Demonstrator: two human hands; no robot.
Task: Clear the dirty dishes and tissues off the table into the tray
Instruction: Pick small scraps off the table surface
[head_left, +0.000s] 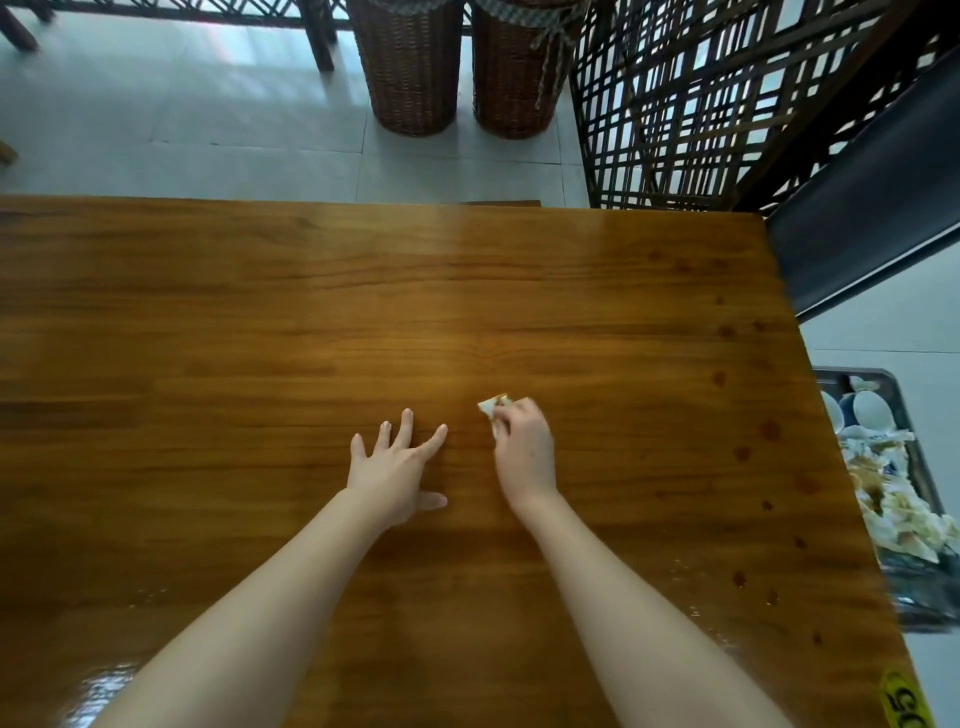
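Observation:
My right hand (524, 449) grips a small crumpled, stained tissue (491, 405) against the wooden table (311, 312), near its middle. Only the tissue's far edge shows past my fingers. My left hand (397, 465) lies flat on the table just left of it, fingers spread, holding nothing. The dark tray (883, 379) sits below the table's right edge, holding white bowls (870, 408) and a heap of soiled tissues (898, 504).
Dark sauce spots (769, 428) dot the table along its right side. A yellow sticker (906, 701) sits at the near right corner. Two wicker baskets (410, 67) stand on the tiled floor beyond the table, beside a dark lattice screen (701, 104).

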